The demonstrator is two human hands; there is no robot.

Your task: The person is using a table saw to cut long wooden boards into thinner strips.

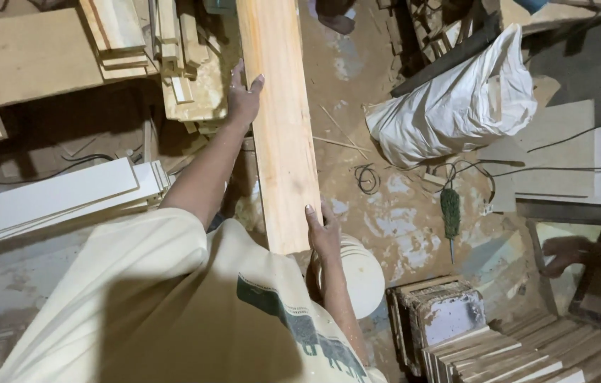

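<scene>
A dusty workshop floor point(400, 213) is spreading out below, patchy brown and pale, littered with offcuts. Now to the fingers: the left hand point(244, 99) is gripping the left edge of a long pale plank point(279, 120), fingers point(256, 84) curling over onto its top face, thumb side tucked behind the edge. The right hand point(324, 234) is clamping the plank's near right corner, fingers wrapping the edge close to the sawn end. The plank is hanging in the air between both hands, running from just in front of the cream T-shirt point(173, 312) away toward the top of the view, above the floor.

Moving outward: just under the right hand a round white bucket lid point(364, 276) is sitting on the floor. Left of the left arm, a stack of white boards point(52, 198) is lying flat, and beyond it more wood scraps point(180, 64) are piling up. To the right, a white sack point(456, 106) is slumping against dark timber, black cable point(368, 177) is coiling on the floor, and a green brush point(450, 211) is lying near it. At the far right edge, another person's hand point(563, 252) is showing beside stacked slats point(499, 347).
</scene>
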